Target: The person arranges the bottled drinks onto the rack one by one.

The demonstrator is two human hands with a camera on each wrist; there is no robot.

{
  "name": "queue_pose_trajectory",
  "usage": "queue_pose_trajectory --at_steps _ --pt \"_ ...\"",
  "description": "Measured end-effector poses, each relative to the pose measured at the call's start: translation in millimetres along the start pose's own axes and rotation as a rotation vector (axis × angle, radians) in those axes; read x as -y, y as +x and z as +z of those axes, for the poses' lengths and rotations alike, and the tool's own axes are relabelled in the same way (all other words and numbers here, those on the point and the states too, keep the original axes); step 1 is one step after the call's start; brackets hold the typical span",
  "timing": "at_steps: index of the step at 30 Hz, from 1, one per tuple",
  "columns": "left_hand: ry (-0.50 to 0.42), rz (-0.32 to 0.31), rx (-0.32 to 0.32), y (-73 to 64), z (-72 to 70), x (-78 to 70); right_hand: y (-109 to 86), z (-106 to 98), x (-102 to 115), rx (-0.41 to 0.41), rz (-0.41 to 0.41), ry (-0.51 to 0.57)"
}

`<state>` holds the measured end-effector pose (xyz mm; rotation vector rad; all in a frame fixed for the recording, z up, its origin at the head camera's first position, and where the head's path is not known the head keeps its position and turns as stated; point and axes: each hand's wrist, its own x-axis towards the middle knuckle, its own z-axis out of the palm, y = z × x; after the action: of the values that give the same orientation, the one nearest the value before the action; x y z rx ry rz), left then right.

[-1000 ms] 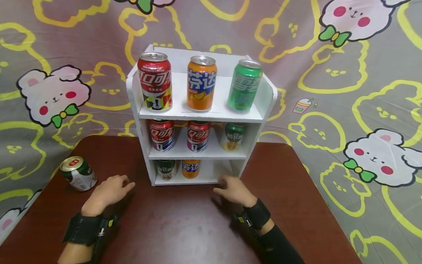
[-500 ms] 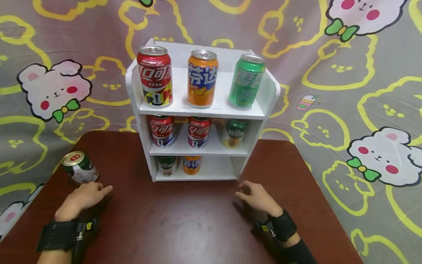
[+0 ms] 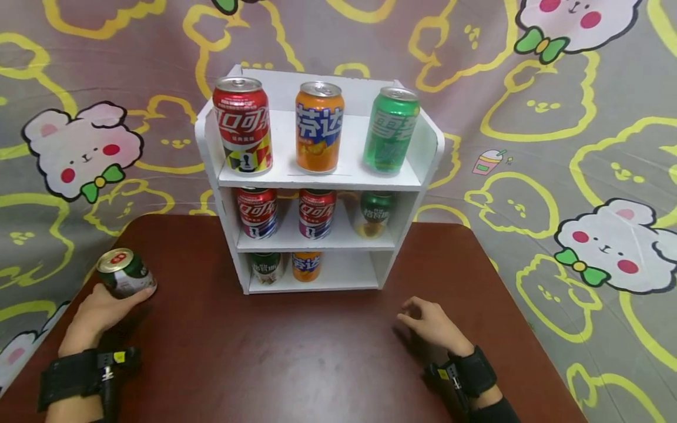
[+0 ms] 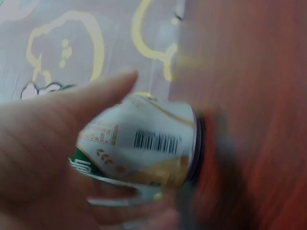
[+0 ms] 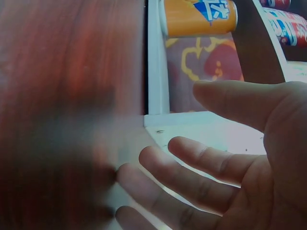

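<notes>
At the table's left side, a green-and-white drink can with a gold lid stands on the table. My left hand is around it, thumb on the near right side and fingers on the far left. In the left wrist view the can shows its barcode between the thumb and the bent fingers of the left hand. My right hand holds nothing and hovers low over the table, right of the white shelf. In the right wrist view its fingers are apart and loosely bent.
The shelf's top tier carries a red cola can, an orange Fanta can and a green Sprite can. Two red cans and a green can stand in the middle tier. Below, a green can and an orange can occupy the left part.
My left hand has moved left from beside the shelf to the green-and-white can and closed round it. My right hand has drawn away from the shelf's bottom tier, rightward and nearer.
</notes>
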<state>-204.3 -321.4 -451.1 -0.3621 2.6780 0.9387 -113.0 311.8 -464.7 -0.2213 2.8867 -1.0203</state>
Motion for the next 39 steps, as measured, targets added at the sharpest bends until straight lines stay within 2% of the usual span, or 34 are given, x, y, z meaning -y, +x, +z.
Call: queue_pose_trajectory --at_steps 4,5,8,11,16,21,24,30,35,39 --pt "-0.316 0.107 -0.148 12.6 6.2 2.7 -1.1 0.2 -2.5 -0.011 0.028 -0.008" --pt "-0.378 0.112 -0.177 15.1 7.8 2.1 -1.8 0.5 -3.2 -0.016 0.04 -0.009" --pt "-0.51 0.105 -0.244 19.9 12.8 -1.2 -4.3 0.7 -3.5 -0.032 0.067 0.004" --pt "-0.594 0.048 -0.305 21.4 16.6 -3.9 -6.6 0.9 -3.2 -0.055 0.091 0.019" --pt "-0.646 -0.037 -0.403 24.4 22.0 -8.2 -7.0 -1.3 -3.8 -0.104 0.1 0.001" --pt "-0.681 -0.043 -0.435 29.6 24.8 -10.6 -5.7 -4.2 -5.3 -0.111 0.104 -0.014" --pt "-0.684 -0.005 -0.409 31.2 25.9 -8.3 -6.5 -4.5 -6.9 -0.097 0.128 -0.009" --pt "-0.619 0.115 -0.341 32.5 27.2 3.6 -7.2 -4.7 -8.8 -0.091 0.151 -0.012" --pt "-0.568 0.134 -0.308 32.3 22.5 8.2 -4.0 -8.2 -8.4 -0.1 0.14 -0.015" --pt "-0.568 0.129 -0.276 33.1 18.4 7.9 -2.4 -10.6 -7.8 -0.109 0.138 -0.007"
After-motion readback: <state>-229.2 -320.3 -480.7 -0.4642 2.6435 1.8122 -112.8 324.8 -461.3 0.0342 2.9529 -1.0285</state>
